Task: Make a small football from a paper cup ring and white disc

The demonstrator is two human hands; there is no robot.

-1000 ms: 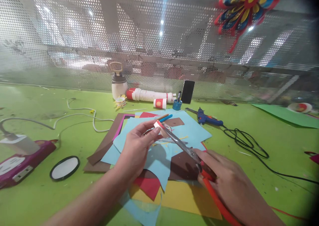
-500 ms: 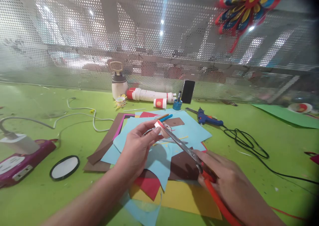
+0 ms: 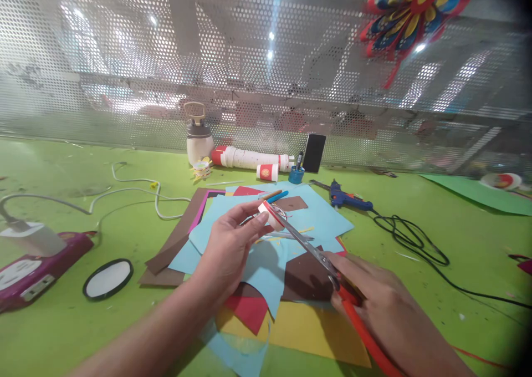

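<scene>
Pinched between the thumb and fingers of my left hand (image 3: 233,235) is a small white paper cup piece (image 3: 272,216) with a red band along its edge. My right hand (image 3: 374,288) grips orange-handled scissors (image 3: 310,246), whose blades reach up and left to the cup piece's edge. Whether the tips cut into it or only touch it, I cannot tell. Beneath both hands lie light blue paper sheets (image 3: 328,210), with brown paper (image 3: 307,274), a yellow sheet (image 3: 320,332) and red paper (image 3: 248,310). A blue marker (image 3: 277,196) rests just behind the cup piece.
At the back stand a spray bottle (image 3: 199,144), a lying stack of paper cups (image 3: 253,159), a red-and-white cup (image 3: 267,172) and a phone (image 3: 314,152). A blue glue gun (image 3: 349,197) trails its black cord on the right. Leftward is a purple power strip (image 3: 54,271).
Hardly anything differs. The cup piece looks very slightly turned against the scissor blades; both hands keep the same places.
</scene>
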